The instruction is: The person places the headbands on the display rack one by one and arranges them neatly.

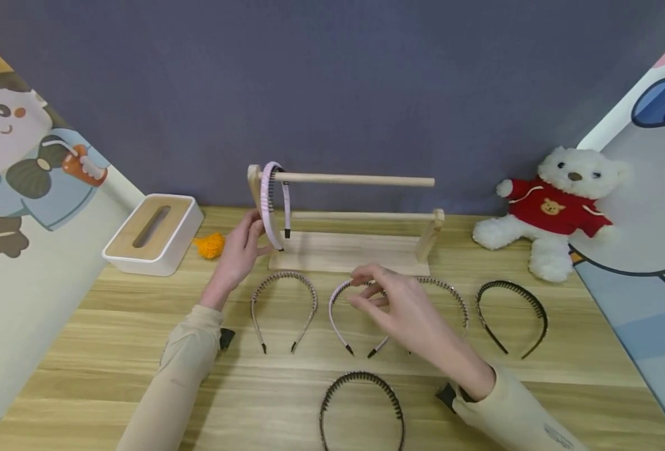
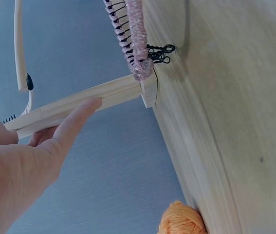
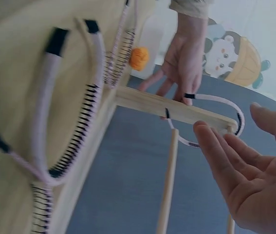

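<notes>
A pale pink toothed headband [image 1: 267,200] hangs over the left end of the upper bar of a wooden headband rack [image 1: 349,250]. My left hand [image 1: 241,250] grips the rack's left upright [image 2: 79,100] from outside, thumb along one face and other fingers partly hidden behind it. My right hand [image 1: 400,307] is raised in front of the rack with nothing in it, fingers loosely bent and parted from the thumb. It overlaps a pink headband [image 1: 337,313] and a beaded headband [image 1: 456,300] in the head view. Left of these lies another beaded headband [image 1: 283,275].
A black headband [image 1: 541,313] lies at the right and a dark toothed one [image 1: 360,376] at the front. A tissue box [image 1: 152,235] and an orange yarn ball [image 1: 210,245] stand left of the rack. A white teddy bear [image 1: 558,213] in red sits at the right.
</notes>
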Motion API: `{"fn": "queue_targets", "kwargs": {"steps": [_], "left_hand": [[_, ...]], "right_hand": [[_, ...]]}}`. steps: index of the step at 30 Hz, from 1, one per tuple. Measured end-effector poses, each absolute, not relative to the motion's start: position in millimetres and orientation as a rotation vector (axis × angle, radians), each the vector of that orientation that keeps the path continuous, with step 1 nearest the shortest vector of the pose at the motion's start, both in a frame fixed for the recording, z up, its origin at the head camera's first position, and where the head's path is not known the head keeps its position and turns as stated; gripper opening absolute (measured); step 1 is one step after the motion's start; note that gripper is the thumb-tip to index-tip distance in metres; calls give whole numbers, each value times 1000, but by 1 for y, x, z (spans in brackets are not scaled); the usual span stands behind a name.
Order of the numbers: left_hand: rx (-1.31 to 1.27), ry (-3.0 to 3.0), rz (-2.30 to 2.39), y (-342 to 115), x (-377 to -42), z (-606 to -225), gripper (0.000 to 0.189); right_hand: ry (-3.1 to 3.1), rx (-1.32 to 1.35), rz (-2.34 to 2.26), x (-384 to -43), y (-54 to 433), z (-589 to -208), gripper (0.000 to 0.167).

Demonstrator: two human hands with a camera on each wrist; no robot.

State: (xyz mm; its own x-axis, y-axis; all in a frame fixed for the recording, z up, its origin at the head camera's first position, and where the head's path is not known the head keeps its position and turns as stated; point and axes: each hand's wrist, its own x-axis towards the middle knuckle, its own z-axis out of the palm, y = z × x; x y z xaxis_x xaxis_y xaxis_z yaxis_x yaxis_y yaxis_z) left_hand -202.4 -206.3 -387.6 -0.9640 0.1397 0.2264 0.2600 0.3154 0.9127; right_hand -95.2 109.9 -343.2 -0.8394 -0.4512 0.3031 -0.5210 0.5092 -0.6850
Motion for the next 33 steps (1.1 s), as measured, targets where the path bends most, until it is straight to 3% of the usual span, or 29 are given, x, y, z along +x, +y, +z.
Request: {"fn": "queue_targets", "kwargs": {"steps": [9, 33], "left_hand": [[-402, -2461, -1738, -206, -204, -388, 46], [-403, -2465, -1727, -207, -202, -388, 45]], "right_hand": [[-2787, 886, 1232, -80, 125, -366, 27], [-2921, 1029, 1196, -47, 146, -407, 42]]}}
